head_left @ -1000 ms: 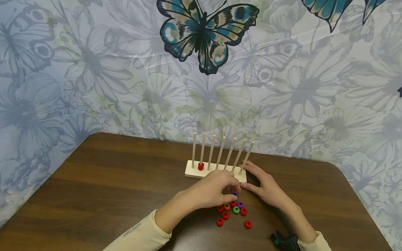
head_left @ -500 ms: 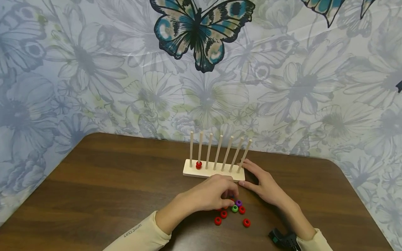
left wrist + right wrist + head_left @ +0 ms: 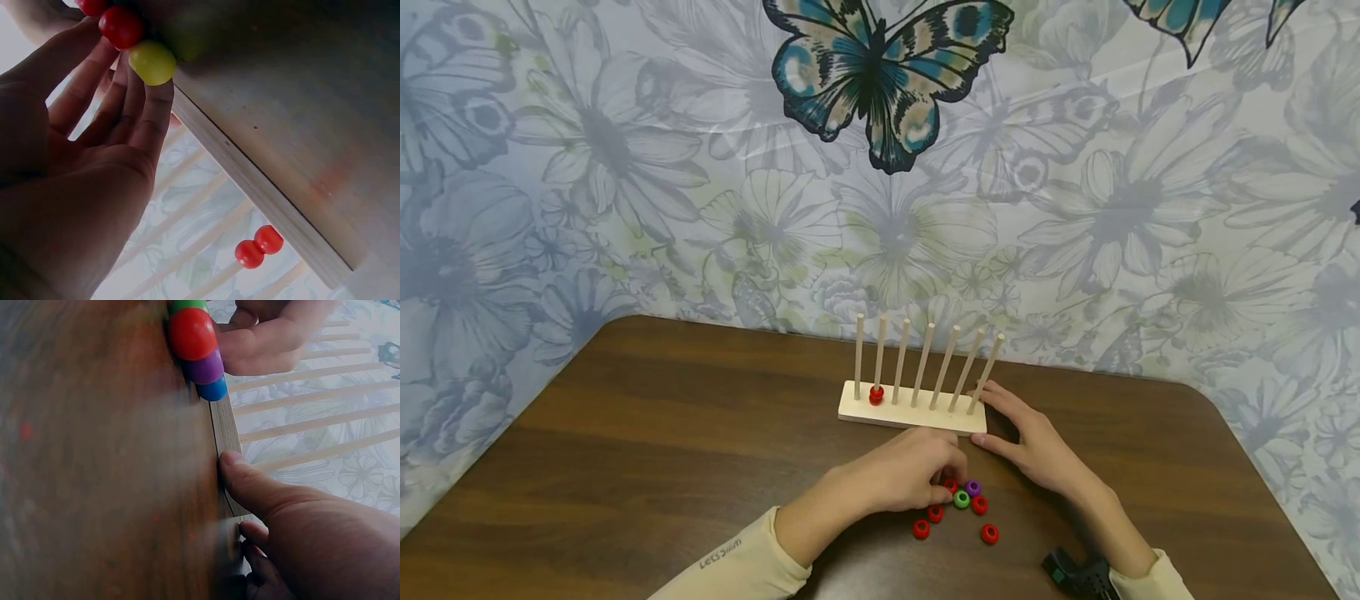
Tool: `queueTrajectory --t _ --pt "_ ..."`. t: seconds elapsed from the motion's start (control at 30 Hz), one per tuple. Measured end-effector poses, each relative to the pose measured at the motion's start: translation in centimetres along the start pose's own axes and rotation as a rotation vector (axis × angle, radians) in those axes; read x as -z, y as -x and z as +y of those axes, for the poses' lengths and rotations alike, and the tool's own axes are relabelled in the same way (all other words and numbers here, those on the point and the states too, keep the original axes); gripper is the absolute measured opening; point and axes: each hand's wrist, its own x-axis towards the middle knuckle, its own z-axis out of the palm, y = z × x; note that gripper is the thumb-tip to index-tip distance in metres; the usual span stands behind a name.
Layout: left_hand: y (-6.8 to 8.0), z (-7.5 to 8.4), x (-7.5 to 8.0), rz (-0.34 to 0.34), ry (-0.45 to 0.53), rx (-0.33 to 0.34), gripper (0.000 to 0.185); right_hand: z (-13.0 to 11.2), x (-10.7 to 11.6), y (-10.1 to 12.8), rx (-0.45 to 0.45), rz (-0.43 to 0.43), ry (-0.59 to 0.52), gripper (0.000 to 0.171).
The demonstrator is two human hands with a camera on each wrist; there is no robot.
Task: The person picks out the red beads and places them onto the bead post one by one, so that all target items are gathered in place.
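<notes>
A wooden peg rack (image 3: 912, 414) with several upright pegs stands on the brown table (image 3: 662, 433); two red beads (image 3: 876, 395) sit on its second peg from the left. Loose beads lie in front of it: a green bead (image 3: 961, 499), a purple bead (image 3: 973, 487) and several red ones (image 3: 921, 528). My left hand (image 3: 917, 475) hovers over this cluster, and its fingertips (image 3: 156, 94) touch the green bead (image 3: 152, 61) and a red bead (image 3: 120, 26). My right hand (image 3: 1030, 442) lies flat at the rack's right end, thumb (image 3: 250, 484) against the base's front edge. A blue bead (image 3: 212, 389) shows beside the purple one.
A floral cloth with a butterfly print (image 3: 880, 75) hangs behind the table. The table's rounded corners lie at far left and far right. A black strap device (image 3: 1078, 575) sits on my right wrist. Bare wood spreads left of the rack.
My left hand has slid a little toward me over the bead cluster, and in the head view it now covers the blue and orange beads. The right hand has stayed at the rack.
</notes>
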Motion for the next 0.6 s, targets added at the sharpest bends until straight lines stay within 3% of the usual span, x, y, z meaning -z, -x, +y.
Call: queueTrajectory --t 0.6 --pt "0.12 -0.29 0.07 0.032 -0.020 -0.021 0.011 -0.17 0.00 0.00 0.001 0.003 0.000 0.063"
